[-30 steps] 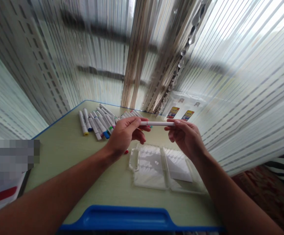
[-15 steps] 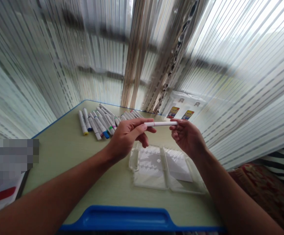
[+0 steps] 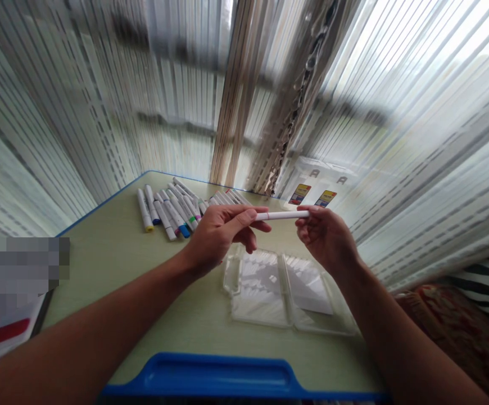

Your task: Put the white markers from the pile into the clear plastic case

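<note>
Marker, slim and white, sits nearly level in the air over your bench, toward one o'clock from the bench's middle if twelve is the far edge. Your left hand pinches its nine o'clock end between thumb and forefinger, near a thin reddish ring; the other fingers hang loose below, probably because so slight a barrel asks for only a light grip. Your right hand nips the three o'clock end with fingers drawn narrow around it, and holding both ends seems to keep the barrel steady while its middle stays uncovered. At eleven o'clock a heap of markers lies loosely, some across others, perhaps left there to be within reach but beyond your wrists. A clear case is spread flat at three o'clock, a position that exposes both halves; a white sheet shows at its right half, though you cannot tell whether inside or under. At one o'clock, past your right hand, a clear container stands by the curtain. At six, a blue trough edges the bench, likely to catch anything that rolls.
</note>
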Tool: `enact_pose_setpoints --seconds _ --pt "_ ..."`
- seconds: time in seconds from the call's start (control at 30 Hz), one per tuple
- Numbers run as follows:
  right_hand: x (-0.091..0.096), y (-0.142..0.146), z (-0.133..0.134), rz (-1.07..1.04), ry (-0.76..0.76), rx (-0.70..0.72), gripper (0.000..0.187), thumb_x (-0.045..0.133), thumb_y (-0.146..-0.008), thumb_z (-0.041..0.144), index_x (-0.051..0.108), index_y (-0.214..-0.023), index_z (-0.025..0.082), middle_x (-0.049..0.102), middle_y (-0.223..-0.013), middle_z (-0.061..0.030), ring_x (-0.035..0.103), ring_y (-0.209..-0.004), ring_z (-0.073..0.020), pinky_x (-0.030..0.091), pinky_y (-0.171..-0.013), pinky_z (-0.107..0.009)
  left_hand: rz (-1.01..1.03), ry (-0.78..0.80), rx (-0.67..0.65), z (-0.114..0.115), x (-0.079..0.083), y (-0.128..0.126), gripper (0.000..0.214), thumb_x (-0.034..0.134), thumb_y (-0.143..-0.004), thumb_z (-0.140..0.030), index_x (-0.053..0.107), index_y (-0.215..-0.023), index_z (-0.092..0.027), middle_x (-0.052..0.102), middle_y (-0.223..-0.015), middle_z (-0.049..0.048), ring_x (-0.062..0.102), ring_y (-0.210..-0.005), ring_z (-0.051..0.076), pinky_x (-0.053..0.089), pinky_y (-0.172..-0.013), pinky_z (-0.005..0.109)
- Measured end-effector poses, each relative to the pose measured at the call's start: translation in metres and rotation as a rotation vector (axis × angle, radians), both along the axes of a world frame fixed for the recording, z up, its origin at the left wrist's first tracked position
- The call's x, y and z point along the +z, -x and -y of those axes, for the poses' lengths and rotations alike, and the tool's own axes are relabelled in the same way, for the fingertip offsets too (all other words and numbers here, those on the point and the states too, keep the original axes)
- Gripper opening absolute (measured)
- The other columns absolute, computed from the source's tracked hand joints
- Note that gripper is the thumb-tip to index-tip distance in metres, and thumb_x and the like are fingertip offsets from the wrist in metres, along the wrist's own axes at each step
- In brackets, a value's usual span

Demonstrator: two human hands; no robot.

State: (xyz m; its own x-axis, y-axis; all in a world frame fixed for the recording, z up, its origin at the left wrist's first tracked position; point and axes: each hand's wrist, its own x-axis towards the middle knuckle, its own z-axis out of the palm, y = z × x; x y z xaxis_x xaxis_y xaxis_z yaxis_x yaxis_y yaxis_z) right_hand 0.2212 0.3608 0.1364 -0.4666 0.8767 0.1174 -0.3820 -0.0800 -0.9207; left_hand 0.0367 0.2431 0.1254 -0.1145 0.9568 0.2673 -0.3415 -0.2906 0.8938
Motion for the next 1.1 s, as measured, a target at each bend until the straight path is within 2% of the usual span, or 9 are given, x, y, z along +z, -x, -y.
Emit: enact_pose_setpoints --seconds 0.2,0.37,0.53,0.77,1.1 --pt "0.0055 0.0016 0.0032 -0.006 0.106 0.021 0.014 0.063 -0.068 0.019 0.073 -0.073 0.011 0.067 -0.051 -0.0043 0.053 -0.034 -0.0082 0.041 -0.032 -0.015 0.074 -0.033 -0.146 -0.0011 -0.0012 0.0030 0.026 0.070 -0.084 -0.026 0.073 -0.106 -0.012 0.075 -0.087 0.0109 0.061 -0.051 0.009 0.051 -0.049 0.021" --pt "0.0074 0.0018 0.0043 0.010 0.204 0.021 0.013 0.062 -0.067 0.019 0.072 -0.071 0.012 0.066 -0.049 -0.0028 0.051 -0.033 -0.0073 0.039 -0.030 -0.013 0.046 -0.021 -0.138 0.0009 0.0005 0.0027 0.027 0.075 -0.079 -0.024 0.074 -0.105 -0.015 0.076 -0.090 0.0107 0.062 -0.051 0.008 0.051 -0.049 0.021" --pt "0.0039 0.0006 0.0021 0.017 0.113 -0.003 0.012 0.064 -0.067 0.020 0.073 -0.071 0.014 0.066 -0.050 -0.0024 0.053 -0.035 -0.0084 0.040 -0.031 -0.015 0.028 0.018 -0.089 0.0011 0.0025 0.0020 0.027 0.075 -0.079 -0.025 0.074 -0.103 -0.013 0.076 -0.089 0.0112 0.061 -0.051 0.009 0.051 -0.049 0.022" --pt "-0.0010 0.0007 0.0029 0.022 -0.052 -0.052 0.014 0.065 -0.072 0.023 0.074 -0.073 0.012 0.068 -0.053 -0.0038 0.056 -0.037 -0.0097 0.041 -0.033 -0.017 -0.082 0.103 0.068 -0.0032 -0.0010 0.0034 0.027 0.074 -0.078 -0.027 0.075 -0.098 -0.009 0.075 -0.084 0.0116 0.059 -0.051 0.008 0.050 -0.050 0.021" --pt "-0.0019 0.0019 0.0066 0.053 -0.148 -0.060 0.014 0.065 -0.074 0.024 0.073 -0.075 0.012 0.070 -0.056 -0.0055 0.057 -0.038 -0.0110 0.042 -0.034 -0.019 -0.110 0.144 0.140 -0.0054 -0.0023 0.0029 0.026 0.073 -0.078 -0.030 0.075 -0.092 -0.007 0.073 -0.079 0.0099 0.057 -0.050 0.008 0.048 -0.049 0.021"
